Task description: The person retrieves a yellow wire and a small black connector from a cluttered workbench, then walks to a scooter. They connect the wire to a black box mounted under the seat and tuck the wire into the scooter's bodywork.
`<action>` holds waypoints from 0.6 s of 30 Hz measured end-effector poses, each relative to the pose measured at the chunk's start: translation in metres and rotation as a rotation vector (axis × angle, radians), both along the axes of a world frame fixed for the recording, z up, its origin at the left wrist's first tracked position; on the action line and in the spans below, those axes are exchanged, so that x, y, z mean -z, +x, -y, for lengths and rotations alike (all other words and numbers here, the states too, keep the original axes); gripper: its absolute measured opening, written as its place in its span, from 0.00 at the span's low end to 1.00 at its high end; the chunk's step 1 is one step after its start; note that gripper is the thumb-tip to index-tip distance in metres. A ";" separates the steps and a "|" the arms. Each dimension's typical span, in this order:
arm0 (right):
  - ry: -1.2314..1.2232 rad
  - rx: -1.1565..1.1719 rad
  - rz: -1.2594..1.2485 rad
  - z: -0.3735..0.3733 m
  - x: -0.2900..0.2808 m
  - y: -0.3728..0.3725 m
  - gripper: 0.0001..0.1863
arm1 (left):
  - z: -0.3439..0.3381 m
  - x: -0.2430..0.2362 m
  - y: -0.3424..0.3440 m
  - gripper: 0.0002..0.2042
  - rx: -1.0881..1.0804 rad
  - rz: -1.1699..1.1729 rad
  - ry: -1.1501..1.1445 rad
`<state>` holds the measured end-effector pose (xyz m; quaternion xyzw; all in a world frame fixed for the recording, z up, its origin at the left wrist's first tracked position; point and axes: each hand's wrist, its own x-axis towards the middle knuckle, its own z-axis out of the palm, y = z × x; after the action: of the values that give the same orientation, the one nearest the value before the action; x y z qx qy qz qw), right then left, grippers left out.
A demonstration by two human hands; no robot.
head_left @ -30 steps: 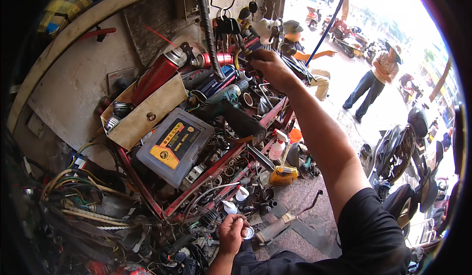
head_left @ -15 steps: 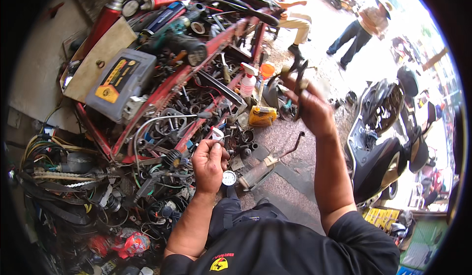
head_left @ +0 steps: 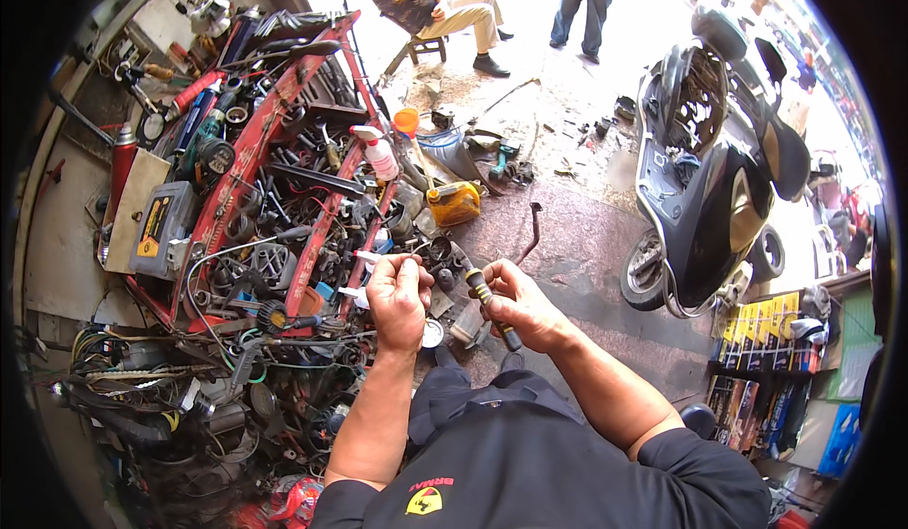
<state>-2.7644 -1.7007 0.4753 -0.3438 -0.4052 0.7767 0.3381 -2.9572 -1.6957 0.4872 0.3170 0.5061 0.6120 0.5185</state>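
My left hand (head_left: 397, 302) is closed, thumb pressed against curled fingers, near the middle of the view. Whatever it pinches, if anything, is too small to make out. Close on its right, my right hand (head_left: 528, 313) grips a slim black tool with yellow bands (head_left: 480, 288). The tool slants down toward me, and its lower end sticks out below my fingers. Its exact kind does not show. A round white-faced gauge (head_left: 432, 333) lies below and between my hands, close to my feet.
A red metal rack (head_left: 248, 184) heaped with tools fills the left, with a grey case (head_left: 163, 231) on it. A yellow jug (head_left: 454, 204) stands beyond my hands. A partly stripped scooter (head_left: 705, 198) is at right. Two people are at the back, one seated on a chair (head_left: 426, 48).
My right hand has come down and inward with the tool, from raised at upper right to beside my left hand. The left stays closed. The view has shifted.
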 end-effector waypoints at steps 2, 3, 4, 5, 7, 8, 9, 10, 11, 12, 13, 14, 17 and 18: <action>0.066 0.053 -0.042 0.007 -0.003 0.017 0.42 | 0.004 -0.003 0.015 0.04 0.024 0.001 0.019; 0.106 0.071 -0.063 0.010 -0.004 0.024 0.43 | 0.006 -0.004 0.021 0.04 0.030 -0.020 0.037; 0.143 0.118 -0.139 0.013 -0.004 0.029 0.40 | 0.009 -0.005 0.026 0.05 0.034 -0.030 0.044; 0.084 0.108 -0.140 0.016 -0.004 0.035 0.36 | 0.011 -0.007 0.031 0.05 0.035 -0.026 0.053; -0.077 0.073 -0.156 0.021 -0.005 0.045 0.29 | 0.014 -0.008 0.039 0.05 0.045 -0.048 0.079; -0.165 0.071 -0.024 0.023 -0.005 0.050 0.18 | 0.016 -0.009 0.042 0.05 0.047 -0.038 0.075; -0.135 0.095 -0.031 0.025 -0.006 0.055 0.15 | 0.018 -0.010 0.045 0.05 0.049 -0.070 0.100; -0.129 0.115 -0.015 0.025 -0.007 0.060 0.13 | 0.019 -0.010 0.047 0.04 0.048 -0.087 0.113; -0.180 0.150 0.045 0.025 -0.007 0.063 0.12 | 0.021 -0.011 0.049 0.04 0.045 -0.104 0.123; -0.117 0.112 0.193 0.025 -0.009 0.070 0.11 | 0.023 -0.012 0.051 0.04 0.050 -0.130 0.144; 0.056 0.077 0.218 0.025 -0.010 0.070 0.11 | 0.023 -0.012 0.053 0.04 0.056 -0.155 0.168; 0.196 0.076 0.262 0.025 -0.012 0.072 0.12 | 0.024 -0.013 0.055 0.04 0.064 -0.163 0.172; 0.492 -0.034 0.297 0.026 -0.015 0.070 0.23 | 0.028 -0.015 0.060 0.04 0.072 -0.249 0.182; 0.448 -0.108 0.253 0.026 -0.017 0.071 0.26 | 0.029 -0.016 0.060 0.04 0.076 -0.261 0.182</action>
<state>-2.6937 -1.7268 0.4927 -0.3328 -0.6238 0.6354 0.3104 -2.8967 -1.7247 0.5033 0.4586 0.4993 0.5887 0.4403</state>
